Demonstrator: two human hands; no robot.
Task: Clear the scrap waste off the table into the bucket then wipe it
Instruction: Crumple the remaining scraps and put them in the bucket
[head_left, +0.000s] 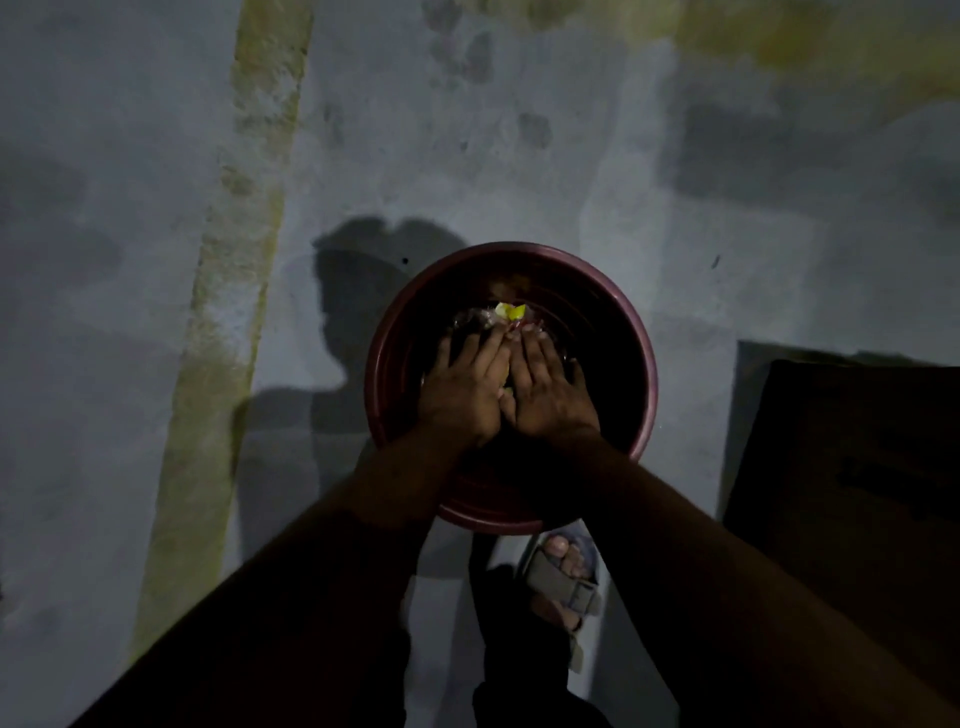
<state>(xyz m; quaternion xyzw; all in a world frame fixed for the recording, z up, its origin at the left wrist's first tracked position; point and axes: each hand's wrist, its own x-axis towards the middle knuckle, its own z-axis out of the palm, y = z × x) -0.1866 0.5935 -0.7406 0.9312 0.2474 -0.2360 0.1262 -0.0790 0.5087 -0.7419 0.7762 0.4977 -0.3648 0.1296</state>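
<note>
Now both hands are inside the round dark-red plastic bucket (382, 374), which stands on the grey concrete floor (130, 260). The left hand (462, 387) and the right hand (550, 395) lie side by side, backs up, touching along their inner edges. The fingers (488, 345) are stretched forward and held close together, cupped around a small bundle of scrap waste (511, 312): a yellow scrap and some clear, shiny wrapper pieces show just beyond the fingertips, toward the far wall of the bucket. Whether the hands press on the bundle or are letting it go, I cannot tell; the light is poor.

I judge the scrap to be very light, thin and crumpled, so it needs no force. It is loose, and small pieces can slip between the fingers or stick to the skin. The best hold is this one, two cupped palms closed from both sides, opened only low inside the bucket.

Near the bucket's close rim, a foot in a grey sandal (563, 582) is on the floor. To the right of the bucket is a dark flat surface (857, 467), maybe the table; it is too dim to be sure.
</note>
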